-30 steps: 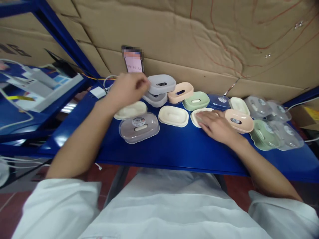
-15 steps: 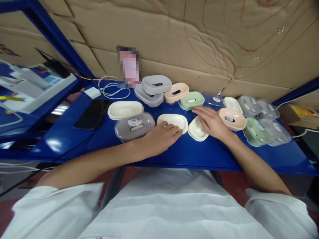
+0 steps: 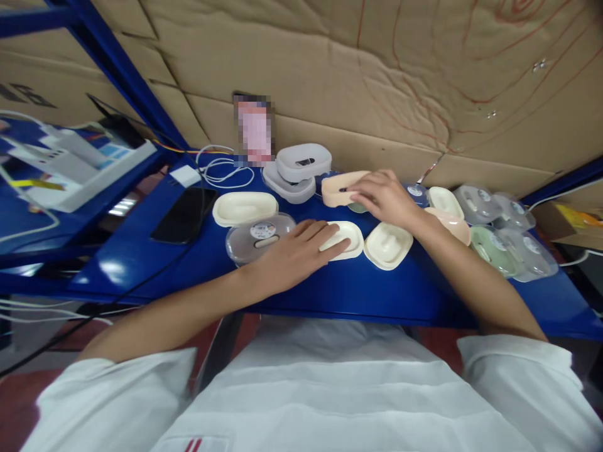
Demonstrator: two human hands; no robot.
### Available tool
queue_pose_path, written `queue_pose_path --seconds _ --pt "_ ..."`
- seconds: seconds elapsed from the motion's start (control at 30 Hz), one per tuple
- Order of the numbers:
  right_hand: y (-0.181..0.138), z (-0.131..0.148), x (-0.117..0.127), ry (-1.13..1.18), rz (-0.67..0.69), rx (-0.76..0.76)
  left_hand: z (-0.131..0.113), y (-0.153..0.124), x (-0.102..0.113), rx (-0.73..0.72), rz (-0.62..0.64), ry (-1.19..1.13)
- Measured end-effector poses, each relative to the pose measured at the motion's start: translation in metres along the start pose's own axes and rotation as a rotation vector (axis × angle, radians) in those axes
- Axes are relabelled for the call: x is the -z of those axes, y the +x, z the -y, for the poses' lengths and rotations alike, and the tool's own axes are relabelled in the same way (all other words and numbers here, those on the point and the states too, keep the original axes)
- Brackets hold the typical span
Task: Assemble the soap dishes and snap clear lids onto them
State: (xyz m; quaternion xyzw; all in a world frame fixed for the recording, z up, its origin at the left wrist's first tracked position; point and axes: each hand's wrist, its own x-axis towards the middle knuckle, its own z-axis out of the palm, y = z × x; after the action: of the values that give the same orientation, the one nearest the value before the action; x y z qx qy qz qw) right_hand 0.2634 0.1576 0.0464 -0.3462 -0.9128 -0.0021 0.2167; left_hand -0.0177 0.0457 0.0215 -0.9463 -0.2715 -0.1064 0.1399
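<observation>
My left hand [image 3: 296, 252] lies flat, fingers stretched, on a cream soap-dish tray [image 3: 346, 239] on the blue shelf [image 3: 330, 289]. My right hand [image 3: 384, 198] is closed over a peach soap-dish base [image 3: 336, 188] further back, partly covering a green one behind it. Between the hands sits another cream tray [image 3: 389, 245]. A clear lid with a round sticker [image 3: 257, 235] lies by my left wrist, and a cream tray [image 3: 245, 208] sits behind it.
Two grey dishes [image 3: 296, 169] are stacked at the back beside a propped phone [image 3: 254, 129]. Several clear, green, peach and cream dish parts [image 3: 499, 232] crowd the right end. A black phone [image 3: 183, 213] and white cables [image 3: 219, 169] lie left. Cardboard lines the back wall.
My left hand came down from the grey stack to the cream tray. My right hand left the cream tray and moved back onto the peach base, which has shifted.
</observation>
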Motion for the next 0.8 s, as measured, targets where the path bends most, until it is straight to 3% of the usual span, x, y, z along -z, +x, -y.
queue_pose_path --seconds 0.1,0.2,0.4,0.63,0.8 --pt "-0.04 0.033 0.004 0.046 -0.014 0.023 0.004 -0.001 0.001 0.017 -0.068 0.105" --pt "-0.064 0.057 -0.008 0.108 0.034 0.057 0.006 0.002 0.0 0.038 -0.041 0.11" --pt "-0.065 0.072 -0.038 0.223 0.097 0.108 0.011 0.006 -0.008 0.006 0.088 0.036" --pt "-0.06 0.058 -0.024 0.244 0.094 0.117 0.011 0.007 -0.012 0.003 0.066 -0.004" --pt "0.001 0.016 -0.018 0.023 0.059 0.006 0.01 0.008 -0.011 0.004 0.074 0.002"
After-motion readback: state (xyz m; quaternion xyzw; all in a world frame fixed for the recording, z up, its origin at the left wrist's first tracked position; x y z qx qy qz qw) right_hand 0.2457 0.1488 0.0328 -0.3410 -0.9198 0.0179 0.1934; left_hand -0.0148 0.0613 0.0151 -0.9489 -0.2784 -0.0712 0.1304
